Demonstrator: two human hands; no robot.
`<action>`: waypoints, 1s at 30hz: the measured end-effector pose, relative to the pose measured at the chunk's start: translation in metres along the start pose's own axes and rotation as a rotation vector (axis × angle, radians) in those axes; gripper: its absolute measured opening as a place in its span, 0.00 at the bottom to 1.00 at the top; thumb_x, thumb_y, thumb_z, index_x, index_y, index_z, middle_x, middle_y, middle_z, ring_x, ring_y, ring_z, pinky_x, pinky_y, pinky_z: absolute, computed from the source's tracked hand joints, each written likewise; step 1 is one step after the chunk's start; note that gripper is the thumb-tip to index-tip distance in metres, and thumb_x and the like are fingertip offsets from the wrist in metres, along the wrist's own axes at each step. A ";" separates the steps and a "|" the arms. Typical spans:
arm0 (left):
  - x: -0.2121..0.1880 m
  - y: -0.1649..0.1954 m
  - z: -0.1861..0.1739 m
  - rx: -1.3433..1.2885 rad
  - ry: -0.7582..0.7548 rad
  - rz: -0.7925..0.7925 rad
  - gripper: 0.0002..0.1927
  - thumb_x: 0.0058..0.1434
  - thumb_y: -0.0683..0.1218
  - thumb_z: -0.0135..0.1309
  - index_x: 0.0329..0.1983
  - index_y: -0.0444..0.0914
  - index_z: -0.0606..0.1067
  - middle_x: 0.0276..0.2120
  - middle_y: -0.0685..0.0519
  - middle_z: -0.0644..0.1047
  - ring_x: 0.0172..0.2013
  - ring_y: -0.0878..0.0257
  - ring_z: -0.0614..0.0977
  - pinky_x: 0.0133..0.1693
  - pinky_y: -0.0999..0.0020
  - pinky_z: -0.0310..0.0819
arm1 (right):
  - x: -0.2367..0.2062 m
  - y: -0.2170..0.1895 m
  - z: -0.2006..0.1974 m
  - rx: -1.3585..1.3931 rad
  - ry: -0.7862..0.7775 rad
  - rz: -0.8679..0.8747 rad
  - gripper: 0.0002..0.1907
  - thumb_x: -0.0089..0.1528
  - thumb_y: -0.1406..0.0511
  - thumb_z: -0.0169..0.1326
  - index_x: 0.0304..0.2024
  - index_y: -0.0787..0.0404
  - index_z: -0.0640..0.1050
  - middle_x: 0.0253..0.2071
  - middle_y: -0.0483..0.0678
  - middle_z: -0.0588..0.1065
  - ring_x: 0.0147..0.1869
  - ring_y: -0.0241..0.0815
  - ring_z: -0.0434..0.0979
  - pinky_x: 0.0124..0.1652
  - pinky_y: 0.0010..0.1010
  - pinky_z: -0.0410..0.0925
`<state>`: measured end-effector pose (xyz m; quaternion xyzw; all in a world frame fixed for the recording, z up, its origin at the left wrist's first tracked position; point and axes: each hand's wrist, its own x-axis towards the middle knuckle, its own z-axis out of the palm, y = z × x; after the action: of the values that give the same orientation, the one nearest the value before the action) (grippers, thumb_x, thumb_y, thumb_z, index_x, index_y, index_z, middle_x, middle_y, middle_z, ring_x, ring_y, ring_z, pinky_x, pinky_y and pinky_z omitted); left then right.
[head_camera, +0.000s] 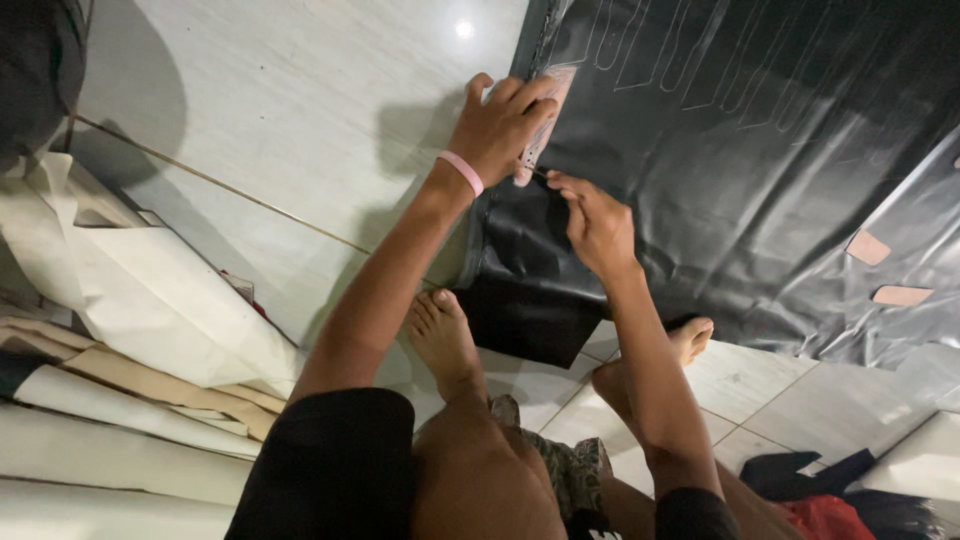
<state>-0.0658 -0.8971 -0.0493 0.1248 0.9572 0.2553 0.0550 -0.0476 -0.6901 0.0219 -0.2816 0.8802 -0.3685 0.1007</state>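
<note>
The left hand (500, 125) presses a pale elongated card template (545, 115) flat on the large black leatherette sheet (760, 190) spread over the tiled floor (290, 110). Its long axis runs away from the person. The right hand (595, 225), nearer the template's lower end, pinches a thin marking tool; its tip is hard to see.

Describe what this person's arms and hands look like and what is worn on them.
Both forearms are bare. The left hand has a pink band round its wrist; the right hand wears nothing, with no ring, watch or glove in view. Black sleeves cover the upper arms, ending about the elbows. No markings show on the sleeves.
</note>
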 end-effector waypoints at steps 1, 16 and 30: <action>-0.001 0.000 0.000 -0.007 0.006 -0.001 0.48 0.30 0.54 0.78 0.58 0.45 0.72 0.65 0.57 0.67 0.58 0.59 0.70 0.58 0.48 0.57 | 0.001 0.000 0.001 0.024 -0.019 0.024 0.07 0.69 0.75 0.52 0.48 0.65 0.79 0.49 0.51 0.82 0.43 0.46 0.85 0.40 0.30 0.75; 0.009 0.005 0.011 0.050 0.169 0.071 0.10 0.60 0.37 0.58 0.44 0.33 0.73 0.66 0.38 0.67 0.70 0.49 0.65 0.68 0.48 0.53 | 0.016 -0.002 -0.009 0.029 -0.030 0.108 0.07 0.71 0.73 0.50 0.49 0.63 0.79 0.49 0.51 0.82 0.42 0.45 0.85 0.40 0.30 0.75; -0.011 0.041 0.002 -0.219 -0.138 0.323 0.15 0.36 0.53 0.71 0.20 0.46 0.76 0.46 0.55 0.75 0.58 0.57 0.76 0.63 0.44 0.61 | -0.041 0.054 -0.005 -0.154 0.195 0.239 0.13 0.67 0.63 0.58 0.53 0.59 0.77 0.48 0.52 0.71 0.54 0.52 0.72 0.52 0.42 0.66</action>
<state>-0.0460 -0.8646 -0.0296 0.2873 0.8851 0.3543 0.0922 -0.0384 -0.6329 -0.0138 -0.1448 0.9386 -0.3111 0.0358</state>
